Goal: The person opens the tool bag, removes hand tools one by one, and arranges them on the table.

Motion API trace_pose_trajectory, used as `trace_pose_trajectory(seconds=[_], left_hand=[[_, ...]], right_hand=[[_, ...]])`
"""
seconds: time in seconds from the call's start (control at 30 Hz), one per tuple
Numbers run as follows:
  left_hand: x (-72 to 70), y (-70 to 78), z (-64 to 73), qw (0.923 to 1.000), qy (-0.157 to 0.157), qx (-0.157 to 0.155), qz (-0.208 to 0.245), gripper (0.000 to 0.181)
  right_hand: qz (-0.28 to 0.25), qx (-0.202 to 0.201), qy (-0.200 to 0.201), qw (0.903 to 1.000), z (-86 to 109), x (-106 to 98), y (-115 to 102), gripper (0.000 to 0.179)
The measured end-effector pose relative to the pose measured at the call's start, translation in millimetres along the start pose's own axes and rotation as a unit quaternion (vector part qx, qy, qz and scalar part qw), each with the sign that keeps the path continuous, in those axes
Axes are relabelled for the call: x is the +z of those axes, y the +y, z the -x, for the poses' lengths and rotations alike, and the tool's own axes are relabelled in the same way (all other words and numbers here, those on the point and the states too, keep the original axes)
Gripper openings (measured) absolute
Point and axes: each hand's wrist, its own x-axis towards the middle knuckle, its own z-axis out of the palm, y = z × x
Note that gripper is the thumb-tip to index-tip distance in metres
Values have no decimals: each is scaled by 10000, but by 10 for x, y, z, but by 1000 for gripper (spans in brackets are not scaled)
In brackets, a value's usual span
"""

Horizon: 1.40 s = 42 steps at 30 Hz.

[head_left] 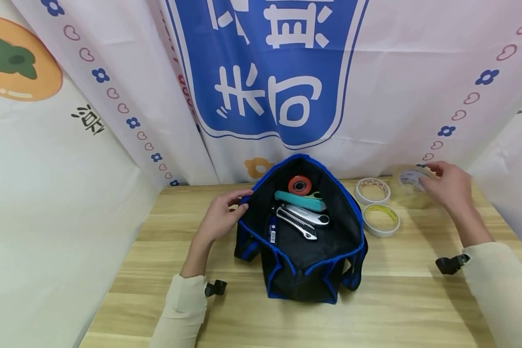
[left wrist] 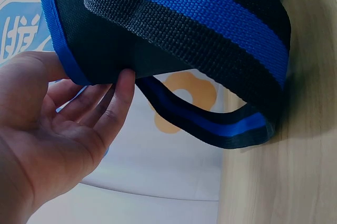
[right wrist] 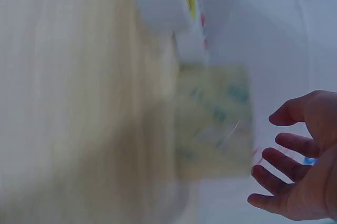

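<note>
A black tool bag [head_left: 304, 285] with blue trim stands unzipped on the table. Its side rim is pinched by my left hand [head_left: 221, 215], thumb on one face and fingers on the other. The left wrist view shows that hand [left wrist: 68, 124] beside the bag's striped strap [left wrist: 210, 29]. At the right, my right hand [head_left: 452, 188] is over a wide roll of clear tape [head_left: 406, 195]. In the right wrist view its fingers [right wrist: 287, 163] are spread and curve loosely, a small gap away from the clear tape roll [right wrist: 213, 124].
Inside the bag lie a red-orange wheel-like roll [head_left: 299, 185], a teal tool [head_left: 300, 200], silver utility knives [head_left: 296, 222] and a dark blue item [head_left: 272, 229]. Two white tape rolls [head_left: 372, 191] sit between bag and clear tape. A printed curtain [head_left: 374, 121] hangs behind the wooden table [head_left: 400, 299].
</note>
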Motion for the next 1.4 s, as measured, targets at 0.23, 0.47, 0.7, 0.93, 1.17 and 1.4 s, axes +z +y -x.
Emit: trace_pose_trajectory(seconds=[0.23, 0.47, 0.7, 0.93, 1.17, 1.4], left_hand=[[-12, -2, -3, 10000, 24, 27, 36, 37], [-20, -8, 4, 10000, 38, 33, 51, 37], [-28, -8, 21, 9999, 75, -32, 85, 37], [-20, -16, 30, 9999, 58, -21, 98, 37], [-3, 0, 29, 10000, 56, -10, 82, 37], [3, 14, 21, 10000, 48, 15, 75, 37]], right_hand=[[-368, -683, -89, 9969, 80, 82, -557, 55], [-884, -1425, -66, 9858, 185, 151, -1136, 55], [-844, -1939, -652, 9752, 274, 289, -1609, 62], [-750, -2444, -1265, 9585, 346, 467, -1926, 67], [-562, -2950, -1671, 9391, 396, 688, -2079, 75], [-211, -3496, -2056, 9138, 481, 897, -2187, 77]])
